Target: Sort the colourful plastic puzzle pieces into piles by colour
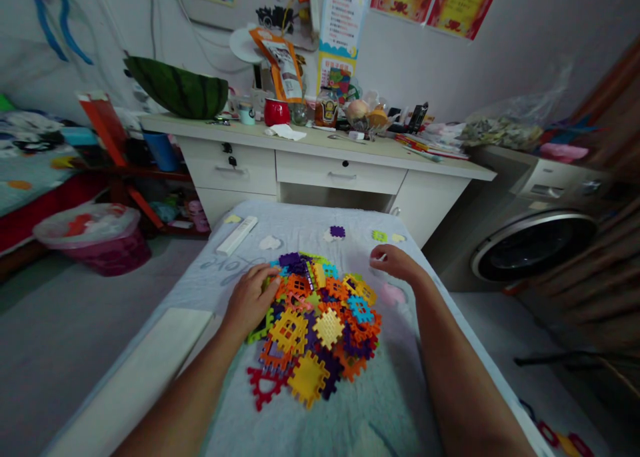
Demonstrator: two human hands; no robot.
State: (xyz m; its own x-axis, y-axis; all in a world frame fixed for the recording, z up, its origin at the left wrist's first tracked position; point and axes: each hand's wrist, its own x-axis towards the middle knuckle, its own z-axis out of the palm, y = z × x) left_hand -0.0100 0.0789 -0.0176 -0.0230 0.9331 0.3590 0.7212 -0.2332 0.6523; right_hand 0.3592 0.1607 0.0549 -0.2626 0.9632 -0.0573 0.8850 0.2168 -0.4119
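A heap of colourful plastic interlocking building pieces (329,328) lies on the cloth-covered table (395,404), with notched squares, window-shaped frames and a red triangular frame (267,385). My left hand (251,298) rests against the heap's upper left side, fingers spread and touching pieces. To the right of the heap, apart from it, my right hand (395,262) is curled, its thumb and fingers drawn together. A pale spot shows between those fingers, too small to make out. Beyond the heap lie a purple piece (337,232) and a lime-green piece (379,236), each by itself.
A white remote-like bar (237,236) lies at the table's far left, and a long white board (135,377) along the near left edge. Behind stands a white desk (320,152) bearing a watermelon half (177,89) and jars. A washing machine (533,224) stands right, a pink bin (100,244) left.
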